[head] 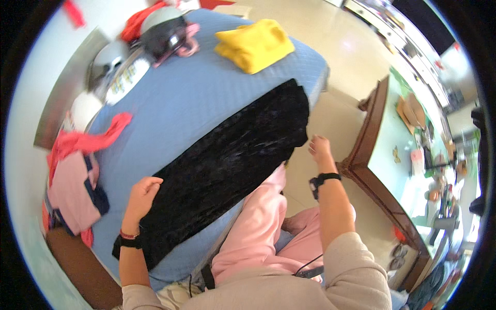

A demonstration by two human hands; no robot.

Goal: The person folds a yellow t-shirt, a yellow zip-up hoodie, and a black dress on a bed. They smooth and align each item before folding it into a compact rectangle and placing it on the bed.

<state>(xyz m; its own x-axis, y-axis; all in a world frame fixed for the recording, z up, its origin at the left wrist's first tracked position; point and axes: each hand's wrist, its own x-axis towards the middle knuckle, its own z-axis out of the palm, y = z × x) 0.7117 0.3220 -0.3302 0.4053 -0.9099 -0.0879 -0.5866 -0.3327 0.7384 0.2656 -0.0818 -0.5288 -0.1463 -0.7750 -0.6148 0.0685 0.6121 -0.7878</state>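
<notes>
A long piece of black cloth, perhaps a folded garment [228, 166], lies flat and slantwise across the blue bedsheet [174, 104]. At its lower left edge is my left hand [143, 195], fingers curled near the fabric; whether they pinch it I cannot tell. My right hand [320, 148] hovers just off the cloth's right end, over the bed's side, with bent fingers and no cloth visible in them. Beyond the black cloth rests a folded yellow fabric item [255, 46].
Pink and navy clothing [73, 190] and a coral red garment [89, 139] lie at the left. Dark and grey items [164, 35] sit by the headboard [68, 85]. At the right stands a wooden table [372, 155] bearing many small objects. My pink-clad legs are at the bed's edge.
</notes>
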